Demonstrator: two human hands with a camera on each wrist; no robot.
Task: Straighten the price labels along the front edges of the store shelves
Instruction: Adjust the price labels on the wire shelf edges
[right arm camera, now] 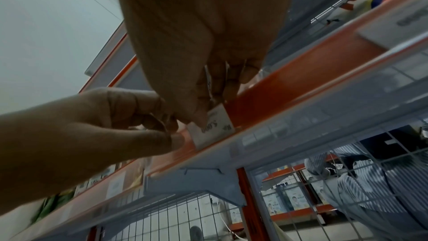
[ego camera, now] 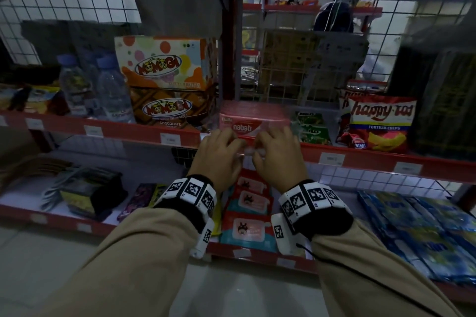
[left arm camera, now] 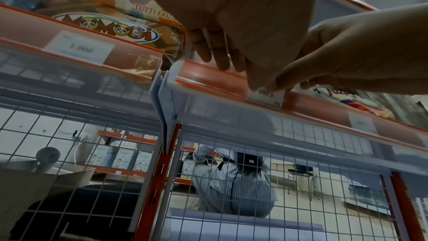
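Showing white with dark print on the price label [right arm camera: 212, 128], set in an orange-red shelf strip [right arm camera: 298, 81]. Wearing tan sleeves [ego camera: 144, 260] and black-and-white checkered wristbands [ego camera: 192, 192]; at 12 o'clock, glowing pink, the nabati box [ego camera: 253, 117].

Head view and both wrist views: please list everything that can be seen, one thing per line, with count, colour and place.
price label: one, white, in the red rail under the nabati box, both hands on it
nabati box: one, pink, upper shelf, just behind the hands
Momogi boxes: two stacked, orange over brown, upper shelf left
water bottles: two, clear with blue caps, left of the Momogi boxes
Happy Tos bag: one, red and yellow, upper shelf right
green packet: one, between nabati box and chips
wipes packs: a row, red and teal, lower shelf
left hand: fingertips at the label
right hand: pinches the label
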